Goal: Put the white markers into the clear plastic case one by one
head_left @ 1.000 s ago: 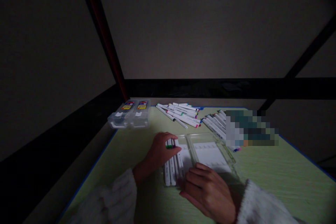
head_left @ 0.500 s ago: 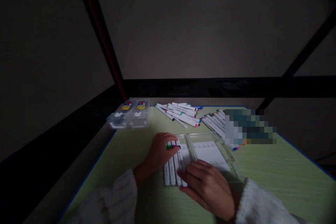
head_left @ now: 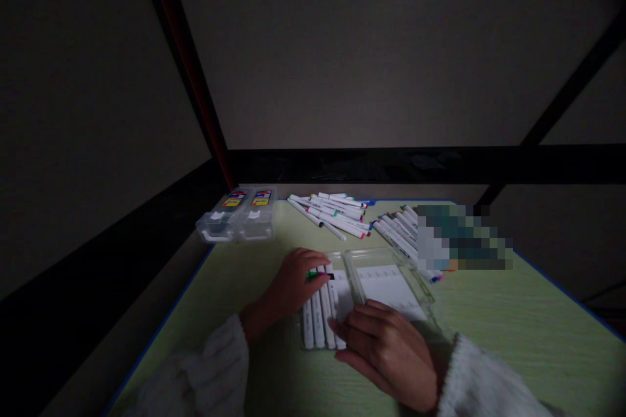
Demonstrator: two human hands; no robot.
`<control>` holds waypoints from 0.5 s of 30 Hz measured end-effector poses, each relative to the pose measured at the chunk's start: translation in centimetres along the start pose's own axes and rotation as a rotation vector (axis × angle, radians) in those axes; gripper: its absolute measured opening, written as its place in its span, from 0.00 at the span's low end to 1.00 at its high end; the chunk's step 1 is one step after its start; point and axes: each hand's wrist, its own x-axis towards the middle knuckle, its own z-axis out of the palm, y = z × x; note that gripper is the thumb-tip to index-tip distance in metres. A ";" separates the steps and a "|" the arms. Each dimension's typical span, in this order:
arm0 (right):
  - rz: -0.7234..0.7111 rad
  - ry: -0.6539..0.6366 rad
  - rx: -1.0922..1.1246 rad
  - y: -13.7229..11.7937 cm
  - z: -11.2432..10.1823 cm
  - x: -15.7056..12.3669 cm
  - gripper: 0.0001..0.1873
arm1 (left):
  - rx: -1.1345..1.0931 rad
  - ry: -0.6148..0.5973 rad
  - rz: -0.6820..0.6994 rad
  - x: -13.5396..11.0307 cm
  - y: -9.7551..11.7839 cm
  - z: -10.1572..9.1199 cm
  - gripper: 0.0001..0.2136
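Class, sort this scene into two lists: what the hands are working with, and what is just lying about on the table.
In hand: left hand, right hand, row of markers, open clear case holding them.
Lying about: two closed clear cases, loose marker pile, second marker pile beside it.

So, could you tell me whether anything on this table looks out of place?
Loose markers lie in two jumbled heaps at the table's far side, several crossing one another, outside the open case. The two closed cases at the far-left corner seem, in the dim light, to overhang its edge.
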 end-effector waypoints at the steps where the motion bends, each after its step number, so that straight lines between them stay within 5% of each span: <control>1: -0.002 -0.005 -0.001 0.0 0.0 0.0 0.13 | 0.001 -0.013 0.013 0.0 0.0 -0.1 0.10; 15: 0.065 -0.104 0.097 0.3 0.1 -0.1 0.13 | -0.001 -0.003 0.057 0.0 -0.7 0.1 0.11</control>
